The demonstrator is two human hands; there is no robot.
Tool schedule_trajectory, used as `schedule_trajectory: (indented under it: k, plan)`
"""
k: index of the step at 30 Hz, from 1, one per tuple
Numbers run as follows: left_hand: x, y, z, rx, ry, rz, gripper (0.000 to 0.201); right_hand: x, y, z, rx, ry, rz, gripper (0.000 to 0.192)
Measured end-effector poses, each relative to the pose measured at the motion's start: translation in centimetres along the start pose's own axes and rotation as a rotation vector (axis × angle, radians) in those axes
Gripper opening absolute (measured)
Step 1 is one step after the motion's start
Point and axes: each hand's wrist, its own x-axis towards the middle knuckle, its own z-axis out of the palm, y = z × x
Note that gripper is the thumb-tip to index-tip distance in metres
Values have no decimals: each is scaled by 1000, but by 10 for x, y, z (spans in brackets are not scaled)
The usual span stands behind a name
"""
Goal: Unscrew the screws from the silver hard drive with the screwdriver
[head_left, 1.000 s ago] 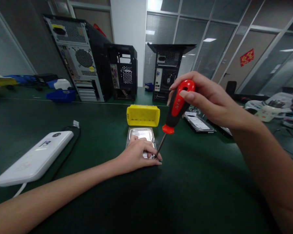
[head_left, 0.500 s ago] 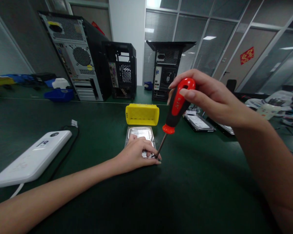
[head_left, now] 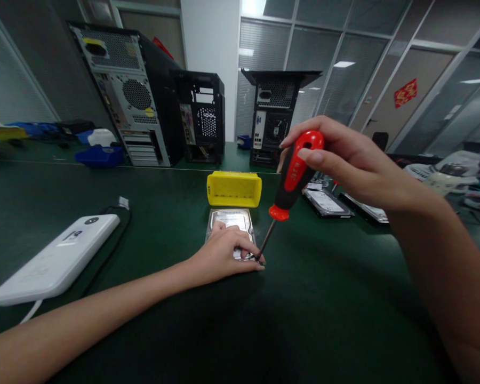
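Note:
A silver hard drive (head_left: 231, 214) lies flat on the dark green table in front of me, its upper side partly covered by my left hand (head_left: 224, 249). My left thumb and fingers close around the drive's near right corner. In my right hand (head_left: 340, 152) is a screwdriver (head_left: 290, 178) with a red and black handle, gripped near its top. The screwdriver leans to the right, and its tip comes down at that same corner between my left fingertips. What the tip touches there is too small to make out.
A yellow bin (head_left: 234, 190) stands just behind the drive. More hard drives (head_left: 327, 202) lie to the right. On the left is a white power bank (head_left: 58, 258) with a cable. Computer cases (head_left: 138, 98) and a blue bin (head_left: 100, 156) line the back.
The screwdriver's handle and my right hand have shifted very slightly to the right in the picture, as the whole view has a little. My left hand keeps its place on the drive.

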Motion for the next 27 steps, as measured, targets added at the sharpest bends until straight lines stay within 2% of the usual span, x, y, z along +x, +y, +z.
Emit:
schedule_trajectory:
  k: [27]
  plan:
    - [-1,4,-3,12,-19,-21,20,1,1,0,61,-11,-10,28]
